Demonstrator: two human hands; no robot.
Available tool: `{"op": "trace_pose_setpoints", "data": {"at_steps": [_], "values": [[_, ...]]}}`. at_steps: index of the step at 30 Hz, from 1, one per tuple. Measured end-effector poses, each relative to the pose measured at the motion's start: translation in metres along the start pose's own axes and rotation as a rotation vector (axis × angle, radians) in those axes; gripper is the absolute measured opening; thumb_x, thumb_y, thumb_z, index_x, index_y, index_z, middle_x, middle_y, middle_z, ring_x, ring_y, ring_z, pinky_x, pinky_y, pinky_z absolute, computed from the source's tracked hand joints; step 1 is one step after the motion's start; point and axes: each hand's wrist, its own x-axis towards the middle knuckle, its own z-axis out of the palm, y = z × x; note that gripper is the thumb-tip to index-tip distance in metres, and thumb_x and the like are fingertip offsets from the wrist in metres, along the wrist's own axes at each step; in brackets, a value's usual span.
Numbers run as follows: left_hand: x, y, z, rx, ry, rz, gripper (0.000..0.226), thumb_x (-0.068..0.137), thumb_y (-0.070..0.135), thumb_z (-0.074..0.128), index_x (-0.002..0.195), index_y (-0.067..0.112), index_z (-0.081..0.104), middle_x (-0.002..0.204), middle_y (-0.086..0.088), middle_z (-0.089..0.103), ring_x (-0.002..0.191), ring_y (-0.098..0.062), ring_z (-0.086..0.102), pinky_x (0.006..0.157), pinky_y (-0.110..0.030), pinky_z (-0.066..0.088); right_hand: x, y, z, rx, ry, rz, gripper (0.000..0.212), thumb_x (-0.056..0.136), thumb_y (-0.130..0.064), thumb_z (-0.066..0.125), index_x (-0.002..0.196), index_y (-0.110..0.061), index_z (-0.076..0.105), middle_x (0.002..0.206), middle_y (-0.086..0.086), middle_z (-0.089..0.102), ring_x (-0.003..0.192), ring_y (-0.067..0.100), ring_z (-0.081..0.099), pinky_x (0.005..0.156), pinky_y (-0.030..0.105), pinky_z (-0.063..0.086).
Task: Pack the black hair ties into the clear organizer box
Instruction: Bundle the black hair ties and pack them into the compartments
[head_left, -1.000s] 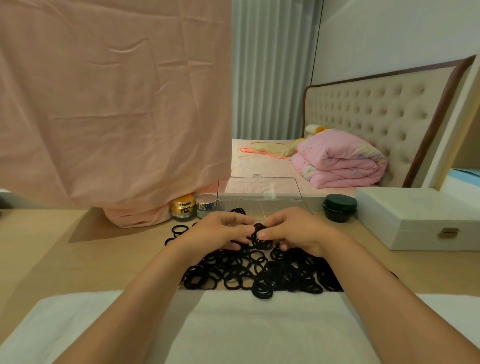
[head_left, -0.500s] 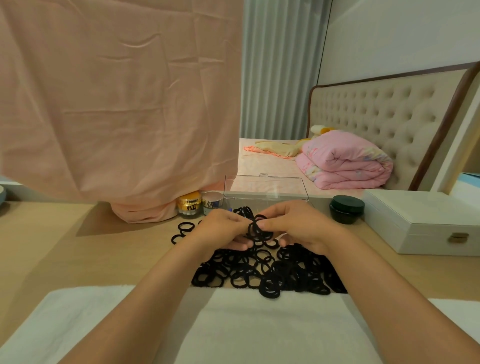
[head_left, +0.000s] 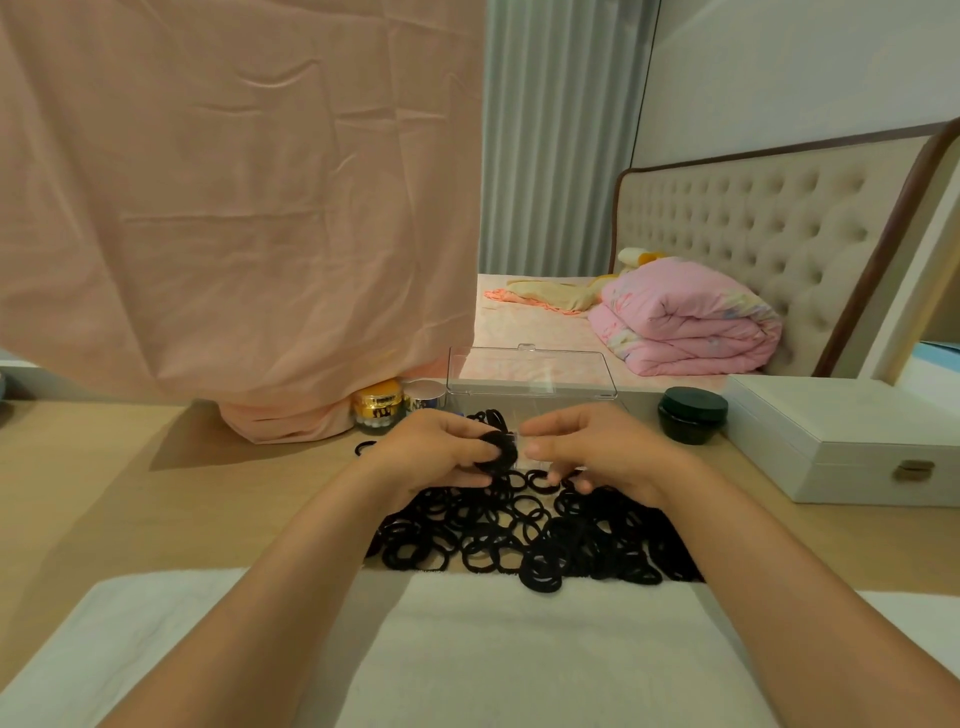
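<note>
Black hair ties (head_left: 519, 535) lay heaped on the wooden tabletop (head_left: 104, 493) right in front of you, and the near edge of the heap spilled onto the white towel (head_left: 519, 649). Your left hand (head_left: 436, 454) pinched a small bundle of ties (head_left: 500, 451) between thumb and fingers, held just above the heap. Your right hand (head_left: 602, 452) was level with it, its fingertips (head_left: 535, 441) close beside the bundle. They were blurred, so I could not tell whether they gripped anything or even touched it.

Just behind your hands stood the clear organizer box (head_left: 613, 395), its lid (head_left: 530, 364) open and upright at the back. A few more ties (head_left: 491, 415) showed at the box's front, behind your left hand; whether they lay inside it I could not tell.

To the left of the box you had a gold jar (head_left: 376, 410) and a silver-capped jar (head_left: 423, 397), side by side under the hem of a hanging pink cloth (head_left: 234, 208). To the right sat a dark green jar (head_left: 691, 421), and beyond it a white case (head_left: 841, 441) with a metal latch on its front. Farther back, a folded pink quilt (head_left: 685, 322) rested on the bed against the tufted headboard (head_left: 753, 234).
</note>
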Motion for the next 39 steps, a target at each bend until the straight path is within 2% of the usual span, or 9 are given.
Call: {"op": "trace_pose_setpoints", "data": {"at_steps": [4,7,10,16,21,24,31,37,39], "values": [[0.004,-0.002,-0.005,0.166,0.119,0.028,0.023,0.089,0.004,0.071,0.101,0.022,0.079,0.114,-0.005,0.073,0.103,-0.020,0.071,0.085,-0.035,0.062,0.012,0.014,-0.001,-0.839,0.105,-0.151,0.022,0.098,-0.029,0.063,0.116,-0.031,0.075,0.116,-0.011,0.073,0.098,0.007,0.066,0.094,0.033,0.056],[0.002,-0.001,-0.005,0.232,0.128,0.034,0.022,0.090,0.006,0.071,0.097,0.026,0.077,0.113,-0.002,0.072,0.103,-0.018,0.070,0.085,-0.034,0.062,0.020,0.022,0.012,-1.159,0.073,-0.121,0.023,0.097,-0.038,0.060,0.113,-0.032,0.076,0.112,-0.007,0.073,0.098,0.016,0.066,0.088,0.040,0.058],[0.001,-0.001,-0.003,0.247,0.125,0.031,0.021,0.090,0.007,0.071,0.100,0.025,0.076,0.113,-0.002,0.072,0.100,-0.016,0.071,0.085,-0.033,0.062,0.023,0.018,0.019,-1.265,0.039,-0.068,0.022,0.097,-0.035,0.062,0.112,-0.028,0.077,0.108,-0.003,0.072,0.096,0.020,0.068,0.085,0.040,0.060],[0.001,-0.003,-0.003,0.210,0.130,0.031,0.021,0.089,0.010,0.073,0.106,0.021,0.074,0.111,-0.002,0.072,0.097,-0.016,0.072,0.084,-0.033,0.062,0.017,0.021,0.013,-1.142,0.010,-0.138,0.021,0.096,-0.032,0.059,0.087,-0.019,0.073,0.086,0.003,0.072,0.080,0.020,0.069,0.078,0.040,0.061],[0.004,-0.006,0.000,0.186,0.204,0.064,0.017,0.087,0.009,0.075,0.100,0.020,0.076,0.107,-0.004,0.074,0.095,-0.015,0.072,0.081,-0.030,0.063,-0.006,-0.010,0.001,-0.410,-0.106,-0.168,0.022,0.104,-0.028,0.056,0.099,-0.012,0.070,0.067,-0.012,0.067,0.055,-0.003,0.058,0.056,0.017,0.043],[0.004,-0.007,0.005,0.141,0.153,0.041,0.019,0.086,0.015,0.078,0.104,0.019,0.078,0.108,-0.003,0.073,0.092,-0.013,0.072,0.077,-0.027,0.063,-0.015,-0.018,0.003,-0.079,-0.236,-0.142,0.021,0.106,-0.020,0.052,0.096,-0.011,0.069,0.063,-0.010,0.067,0.051,0.001,0.055,0.052,0.021,0.037],[0.003,-0.005,0.006,-0.115,-0.122,-0.028,0.027,0.092,0.012,0.069,0.119,0.010,0.073,0.112,-0.013,0.075,0.089,-0.014,0.072,0.089,-0.032,0.059,-0.009,-0.013,0.014,-0.176,-0.042,-0.063,0.021,0.103,-0.023,0.057,0.104,-0.009,0.073,0.067,-0.001,0.065,0.044,0.001,0.054,0.045,0.018,0.041],[0.003,-0.003,0.011,-0.185,-0.127,-0.040,0.027,0.096,0.022,0.065,0.115,0.003,0.070,0.098,-0.010,0.075,0.083,-0.014,0.070,0.093,-0.039,0.059,-0.003,-0.008,0.020,-0.278,0.084,-0.087,0.019,0.099,-0.021,0.060,0.093,-0.012,0.075,0.070,0.002,0.070,0.041,0.002,0.053,0.044,0.019,0.043],[0.004,-0.005,0.010,-0.103,-0.103,-0.021,0.029,0.091,0.017,0.071,0.118,0.007,0.072,0.107,-0.009,0.076,0.093,-0.017,0.074,0.094,-0.039,0.058,-0.001,-0.006,0.021,-0.330,0.102,-0.101,0.017,0.098,-0.025,0.062,0.091,-0.017,0.076,0.075,0.004,0.074,0.047,0.005,0.056,0.049,0.022,0.046]]}}
